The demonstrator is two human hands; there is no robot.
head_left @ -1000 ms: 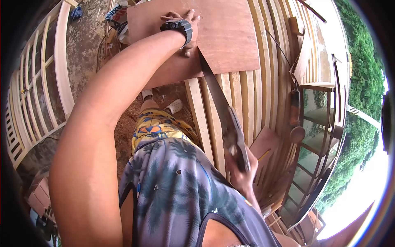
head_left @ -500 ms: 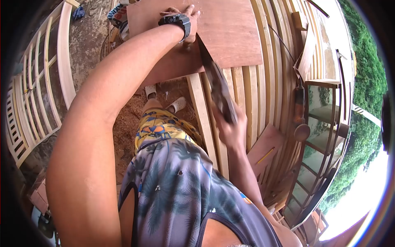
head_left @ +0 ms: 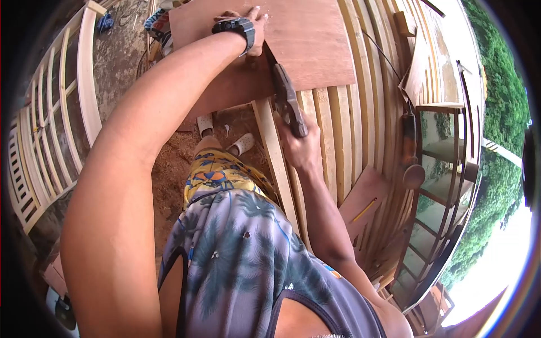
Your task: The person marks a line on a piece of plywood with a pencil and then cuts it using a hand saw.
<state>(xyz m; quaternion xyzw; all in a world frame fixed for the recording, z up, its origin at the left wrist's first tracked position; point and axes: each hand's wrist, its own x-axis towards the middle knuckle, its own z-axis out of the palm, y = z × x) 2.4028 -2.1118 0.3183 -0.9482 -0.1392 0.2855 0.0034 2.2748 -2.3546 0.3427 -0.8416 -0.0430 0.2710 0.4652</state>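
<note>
A reddish-brown plywood sheet [head_left: 310,45] lies over a row of wooden slats. My left hand [head_left: 256,31], a black watch on its wrist, rests flat on the sheet with its fingers spread. Wrapped round the dark handle of a handsaw [head_left: 286,96] is my right hand [head_left: 301,149], just off the sheet's near edge. The saw's narrow blade slants up over that edge, its tip end close beside my left hand. Part of the blade is hidden, seen almost edge-on.
Pale wooden slats [head_left: 341,124] run beneath the sheet and to its right. A yellow pencil [head_left: 364,209] lies on a plywood offcut [head_left: 360,191]. Farther right are an orange-and-black tool [head_left: 409,138] and a glass-paned wooden frame [head_left: 437,152]. Slatted frames [head_left: 87,73] stand left; sawdust [head_left: 169,169] covers the ground.
My right hand and the saw have moved up and left, bringing the handle closer to the sheet's edge. My left hand stays on the sheet; the view has shifted slightly.
</note>
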